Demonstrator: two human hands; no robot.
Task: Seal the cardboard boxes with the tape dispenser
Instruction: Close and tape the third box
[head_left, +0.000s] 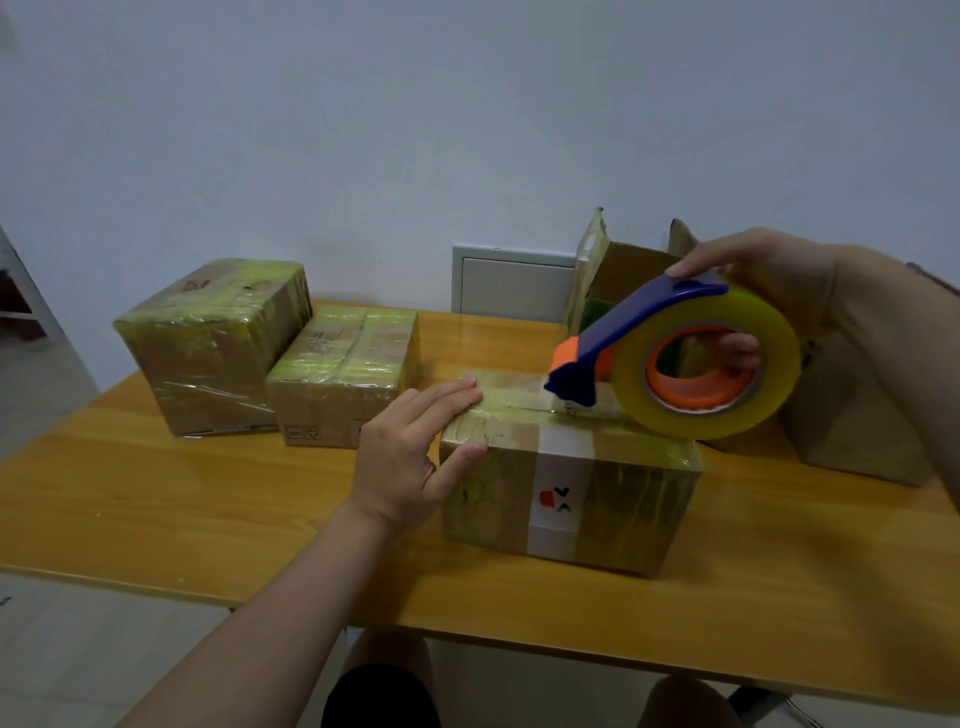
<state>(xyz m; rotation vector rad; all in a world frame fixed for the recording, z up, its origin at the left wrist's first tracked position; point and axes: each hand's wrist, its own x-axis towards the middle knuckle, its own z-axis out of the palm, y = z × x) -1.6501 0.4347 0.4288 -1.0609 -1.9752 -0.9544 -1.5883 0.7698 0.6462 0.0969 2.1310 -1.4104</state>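
The box (571, 499) being sealed sits on the table (208, 509) straight ahead of the left hand (410, 457). Its long axis runs sideways from that hand toward the right hand (779, 280). The left hand lies flat on the box's left end, with straight, closed-up fingers on the top and the thumb down the near face, pressing rather than gripping.

The right hand holds the tape dispenser (639, 317) just right of those fingertips. Its fingers curl through the orange core of the roll and its thumb rests on the blue arm. The dispenser's nose points back at the left hand and meets, or nearly meets, the seam (519, 408) along the top; I cannot tell which.

The next stroke probably follows that seam rightward, away from the pinning hand. Two taped boxes (208, 343) lie beyond and left of the left hand, and an open box (623, 270) stands behind the right hand.
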